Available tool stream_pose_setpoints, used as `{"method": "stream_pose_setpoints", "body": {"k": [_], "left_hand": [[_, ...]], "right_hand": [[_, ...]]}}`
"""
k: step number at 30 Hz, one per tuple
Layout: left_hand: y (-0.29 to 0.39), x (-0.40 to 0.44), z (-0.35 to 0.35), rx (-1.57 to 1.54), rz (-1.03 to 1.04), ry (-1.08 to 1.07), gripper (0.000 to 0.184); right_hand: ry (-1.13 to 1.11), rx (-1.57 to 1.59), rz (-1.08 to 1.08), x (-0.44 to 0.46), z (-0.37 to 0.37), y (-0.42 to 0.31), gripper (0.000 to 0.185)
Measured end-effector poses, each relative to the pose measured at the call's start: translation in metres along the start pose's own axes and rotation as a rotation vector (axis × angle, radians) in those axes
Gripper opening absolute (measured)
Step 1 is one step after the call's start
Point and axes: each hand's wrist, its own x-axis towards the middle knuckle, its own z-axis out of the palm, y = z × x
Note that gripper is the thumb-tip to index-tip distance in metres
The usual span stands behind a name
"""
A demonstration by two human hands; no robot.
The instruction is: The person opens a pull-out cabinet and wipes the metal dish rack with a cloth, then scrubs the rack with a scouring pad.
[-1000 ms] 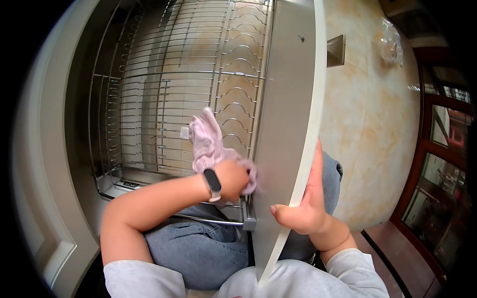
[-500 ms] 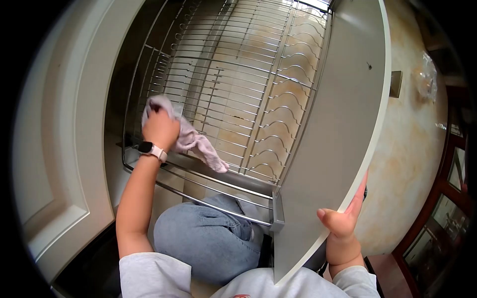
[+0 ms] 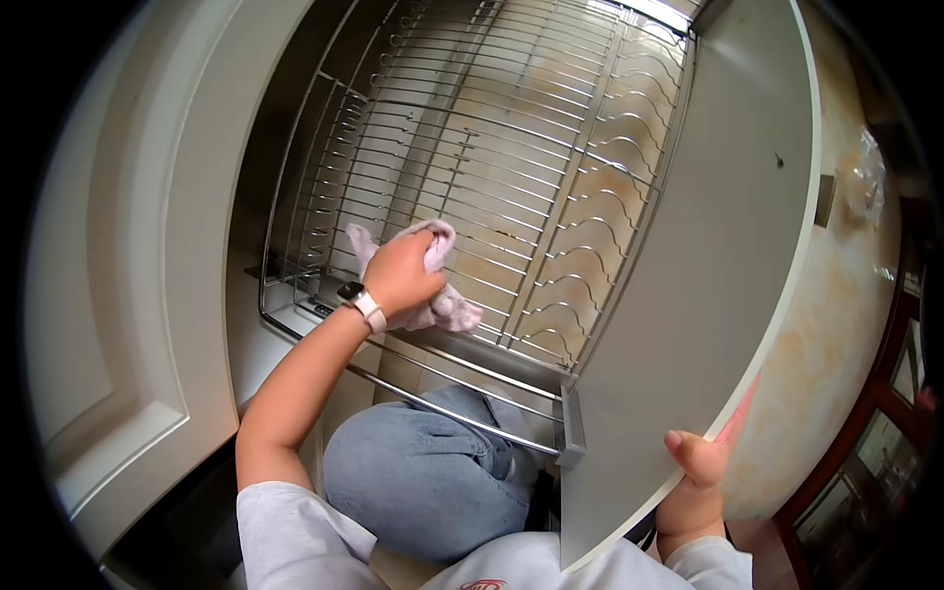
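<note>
My left hand [image 3: 401, 273], with a watch on its wrist, is closed around a pale pink cloth [image 3: 454, 311]. The cloth lies bunched on the metal wire rack [image 3: 472, 202] of a pull-out drawer, near the rack's front left part. One corner of it pokes out past my knuckles on the left, while another hangs to the right. On the other side, my right hand [image 3: 700, 458] grips the edge of the grey drawer front [image 3: 688, 265]. Its thumb rests on the inner face and the fingers go behind the panel, mostly hidden.
Curved wire dish slots [image 3: 590, 251] run along the rack's right side. A chrome side rail [image 3: 442, 408] passes just above my bent knee [image 3: 418, 477]. At left stands a cream cabinet door [image 3: 118, 295]. Beyond the panel are tiled floor [image 3: 796, 393] and a dark red glass-paned cabinet [image 3: 865, 462].
My left hand has moved right across the rack with the cloth, which is now more bunched up. My right hand keeps its hold on the panel. The whole view has shifted slightly.
</note>
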Motion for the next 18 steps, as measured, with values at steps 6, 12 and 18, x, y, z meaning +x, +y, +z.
{"method": "stream_pose_setpoints", "body": {"k": [6, 12, 18], "left_hand": [[-0.004, 0.038, -0.034, 0.39, -0.219, 0.463, 0.035], [-0.049, 0.073, -0.001, 0.526, -0.138, 0.308, 0.04], [-0.045, 0.057, 0.0, 0.529, 0.125, 0.116, 0.032]], "right_hand": [[0.008, -0.013, -0.048, 0.001, -0.002, 0.005, 0.101], [-0.001, -0.004, -0.042, 0.003, 0.001, 0.0, 0.1], [-0.087, 0.083, -0.035, 0.005, 0.001, -0.005, 0.102]]}}
